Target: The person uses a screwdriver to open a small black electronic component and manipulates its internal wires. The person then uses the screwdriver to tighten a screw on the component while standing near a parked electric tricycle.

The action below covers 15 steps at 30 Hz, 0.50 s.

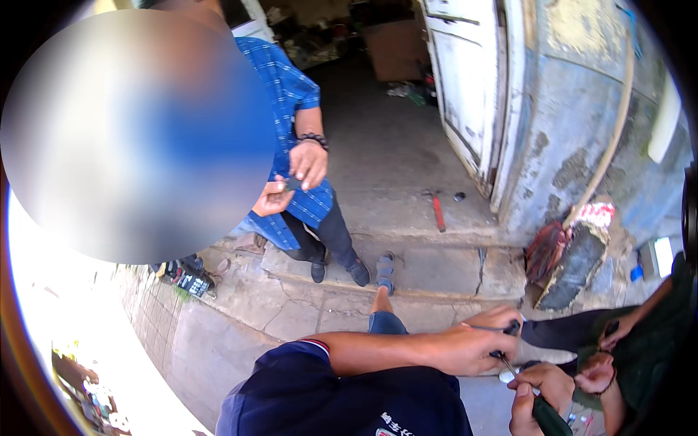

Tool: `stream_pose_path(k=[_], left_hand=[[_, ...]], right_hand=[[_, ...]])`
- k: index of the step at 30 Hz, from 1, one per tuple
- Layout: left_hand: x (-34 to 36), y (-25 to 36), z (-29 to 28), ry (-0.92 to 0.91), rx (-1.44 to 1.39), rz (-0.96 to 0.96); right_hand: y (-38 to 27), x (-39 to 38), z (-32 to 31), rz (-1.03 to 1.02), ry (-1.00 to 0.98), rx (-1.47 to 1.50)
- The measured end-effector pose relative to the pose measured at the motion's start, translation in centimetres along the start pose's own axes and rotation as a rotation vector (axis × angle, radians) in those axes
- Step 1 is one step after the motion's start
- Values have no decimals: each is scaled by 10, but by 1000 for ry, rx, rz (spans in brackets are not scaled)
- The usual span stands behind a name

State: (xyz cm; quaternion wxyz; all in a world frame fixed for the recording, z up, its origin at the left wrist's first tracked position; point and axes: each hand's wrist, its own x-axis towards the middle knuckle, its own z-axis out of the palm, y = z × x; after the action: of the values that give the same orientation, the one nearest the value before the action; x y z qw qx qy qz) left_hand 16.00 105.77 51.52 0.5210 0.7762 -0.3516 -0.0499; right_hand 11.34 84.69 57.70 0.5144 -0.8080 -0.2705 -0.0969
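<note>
My left arm reaches across to the right from a navy sleeve. My left hand [488,341] is closed around a small black piece [513,328] with a thin dark rod; the fingers cover most of it. Close below it, my right hand [544,392] grips a screwdriver [547,416] with a dark green handle. Its thin metal shaft points up toward the black piece in my left hand. Whether the tip touches it, I cannot tell. Just to the right are the hands [596,372] of a person in dark green.
At the upper left, a person in a blue patterned shirt [280,80] holds a small dark object [293,184]. A red-handled hammer [438,212] lies on the doorway floor beside a white door [465,87]. Stone steps [436,269] cross the middle. Sacks [574,269] lean on the right wall.
</note>
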Motion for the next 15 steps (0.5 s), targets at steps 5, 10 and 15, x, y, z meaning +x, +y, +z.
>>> stream_pose_path(k=[5, 10, 15], left_hand=[[-23, -24, 11, 2, 97, 42], [-19, -24, 4, 20, 25, 12], [-10, -25, -11, -51, -75, -190]], right_hand=[[3, 13, 8, -11, -210, -25], [20, 25, 17, 72, -366, -185], [23, 33, 4, 132, -240, 7]])
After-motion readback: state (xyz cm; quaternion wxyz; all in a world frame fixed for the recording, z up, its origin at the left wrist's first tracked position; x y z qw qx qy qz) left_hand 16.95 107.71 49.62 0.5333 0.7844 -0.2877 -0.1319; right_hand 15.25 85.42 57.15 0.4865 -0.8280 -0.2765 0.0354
